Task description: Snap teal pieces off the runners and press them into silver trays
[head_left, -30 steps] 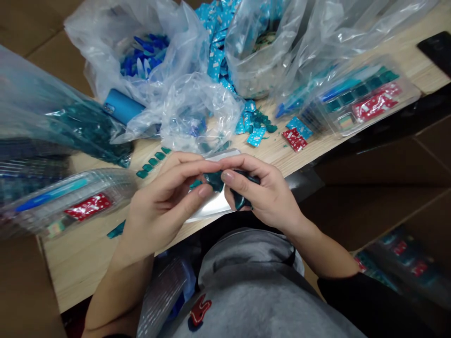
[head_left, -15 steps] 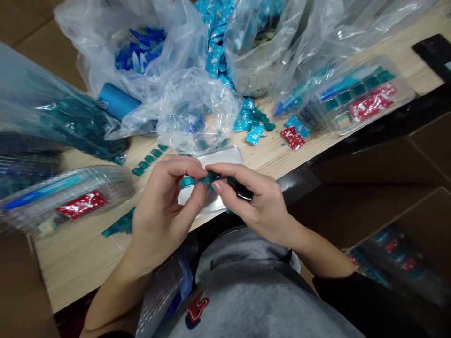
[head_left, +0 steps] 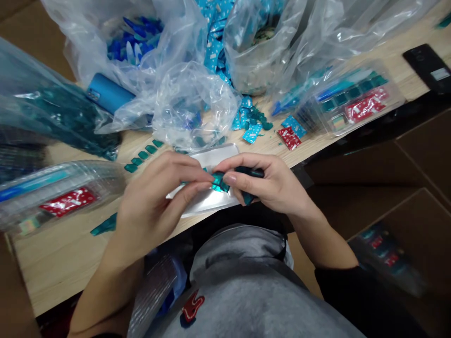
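**You pinch a teal plastic piece (head_left: 219, 181) between both hands.**
Your left hand (head_left: 151, 206) and right hand (head_left: 271, 183) grip it above a clear plastic sleeve (head_left: 207, 202), and your right hand also clasps a black strip (head_left: 251, 172).

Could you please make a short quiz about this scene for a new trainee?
1. What colour is the small shiny piece between the left hand and the right hand?
2. True or false: a row of small teal squares lies on the light wooden table.
3. Which is nearer the left hand: A, the red-and-white packet in clear plastic, or B, the black smartphone?

Key: 1 teal; 2 true; 3 A.
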A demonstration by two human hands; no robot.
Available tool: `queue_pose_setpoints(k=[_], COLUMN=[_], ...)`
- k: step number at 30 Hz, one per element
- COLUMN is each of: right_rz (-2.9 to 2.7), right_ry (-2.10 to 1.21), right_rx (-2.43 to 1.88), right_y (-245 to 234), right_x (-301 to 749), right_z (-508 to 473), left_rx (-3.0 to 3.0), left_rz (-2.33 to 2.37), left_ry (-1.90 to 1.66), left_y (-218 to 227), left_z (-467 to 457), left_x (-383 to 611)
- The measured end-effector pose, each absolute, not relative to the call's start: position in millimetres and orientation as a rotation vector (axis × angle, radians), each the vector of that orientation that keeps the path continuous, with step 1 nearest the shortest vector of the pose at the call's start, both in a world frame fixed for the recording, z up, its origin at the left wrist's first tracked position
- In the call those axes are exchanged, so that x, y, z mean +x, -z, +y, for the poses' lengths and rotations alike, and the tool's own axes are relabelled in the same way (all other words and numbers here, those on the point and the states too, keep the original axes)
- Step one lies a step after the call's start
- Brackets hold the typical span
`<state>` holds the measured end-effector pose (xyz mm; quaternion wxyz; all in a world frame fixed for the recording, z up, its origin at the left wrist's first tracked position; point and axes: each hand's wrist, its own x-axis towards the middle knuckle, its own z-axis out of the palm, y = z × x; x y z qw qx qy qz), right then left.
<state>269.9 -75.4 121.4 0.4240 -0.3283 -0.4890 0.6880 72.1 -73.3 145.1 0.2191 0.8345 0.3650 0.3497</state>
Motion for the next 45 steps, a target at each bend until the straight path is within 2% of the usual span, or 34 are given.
queue_pose_setpoints(k=[2, 5, 9, 17, 21, 26, 29, 38, 45], right_rz=[-1.397, -1.687, -2.071, -2.613, -2.433, -1.597, -1.328, -1.13, -1.146], right_ry=[-1.571, -1.178, -0.796, -0.598, -0.766, -1.248, -1.491, -1.663, -1.625], right_rx=[-0.9, -1.057, -1.05, -1.142, -1.166, -1.125, -1.047, -0.915, -0.903], right_y=[-122.5, -119.4, -112.5, -137.1, -136.5, -129.5, -132.0, -134.8, -138.4], right_x=[276.4, 283.2, 282.3, 261.6, 261.3, 258.9, 249.4, 260.3, 268.2], right_z=[-70.5, -60.2, -47.4, -46.2, -42.2, -40.1, -44.9, -55.5, -64.1], left_rx=[2.258, 2.1, 1.947, 2.036, 2.07, 2.176, 2.272, 2.084, 1.947], left_rz=[1.02, 1.109, 1.278, 1.327, 1.29, 1.2, 1.108, 1.151, 1.038], left_ry=[-0.964, -1.132, -1.262, -1.113, -1.142, -1.128, -1.105, -1.154, -1.118], left_y=[-145.1, -136.8, -119.5, -113.9, -117.2, -125.4, -130.7, -133.8, -137.2], left_z=[-68.2, -62.8, -64.6, -77.5, -78.1, -73.9, -70.5, -68.7, -68.1], left_x=[71.5, 66.1, 52.9, 36.7, 39.1, 59.0, 78.0, 88.4, 81.9])
